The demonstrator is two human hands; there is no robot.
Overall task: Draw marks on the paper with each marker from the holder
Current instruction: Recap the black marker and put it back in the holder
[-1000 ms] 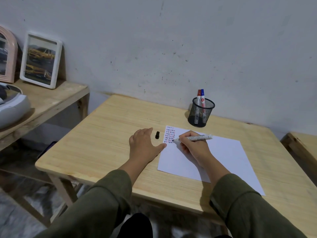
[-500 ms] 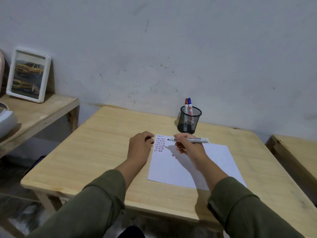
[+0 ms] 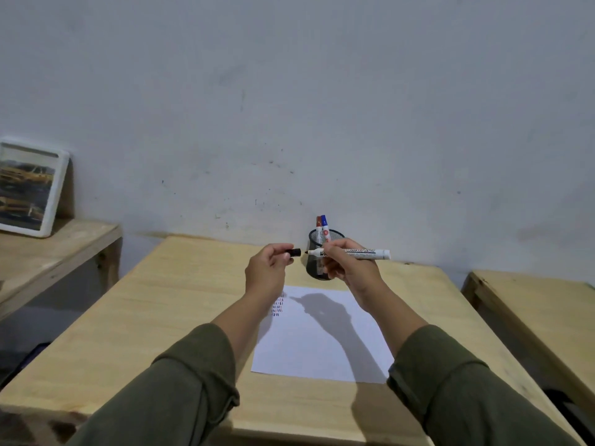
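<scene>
Misalignment is our risk: left hand [image 3: 265, 272] pinching the black cap [image 3: 293, 252], right hand [image 3: 349, 268] gripping the marker [image 3: 351, 253], the tip may ink our fingers.

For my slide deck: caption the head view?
Left hand brings black cap toward marker in right hand.

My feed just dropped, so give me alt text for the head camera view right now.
Above a wooden table, the left hand holds a black cap just short of the tip of an uncapped marker in the right hand. Below lies paper with small marks at its left edge; a mesh holder behind holds two markers.
</scene>
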